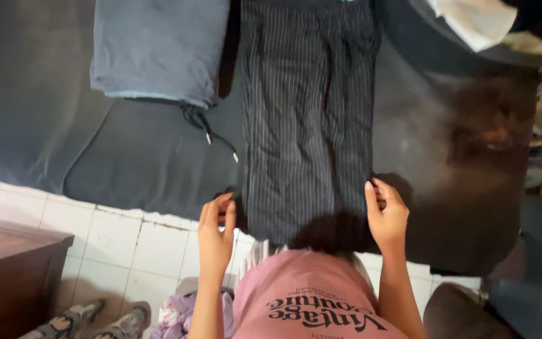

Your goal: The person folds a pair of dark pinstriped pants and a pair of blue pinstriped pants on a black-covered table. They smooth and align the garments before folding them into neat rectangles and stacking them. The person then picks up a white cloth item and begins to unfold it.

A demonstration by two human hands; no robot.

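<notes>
Surface: pinstriped trousers (308, 119) and a folded blue garment (158, 50) are laid on a dark bed sheet (39, 107).
Floor: white tiles (120, 245).
Hands: the trousers' lower edge is pinched by the left hand (216, 235) and right hand (385, 216).

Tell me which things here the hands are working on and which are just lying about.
In hand:
striped trousers, held at both edges by the left hand and right hand

Lying about:
folded grey garment with drawstring
dark bed cover
wooden cabinet
pale cloth, top right
</notes>
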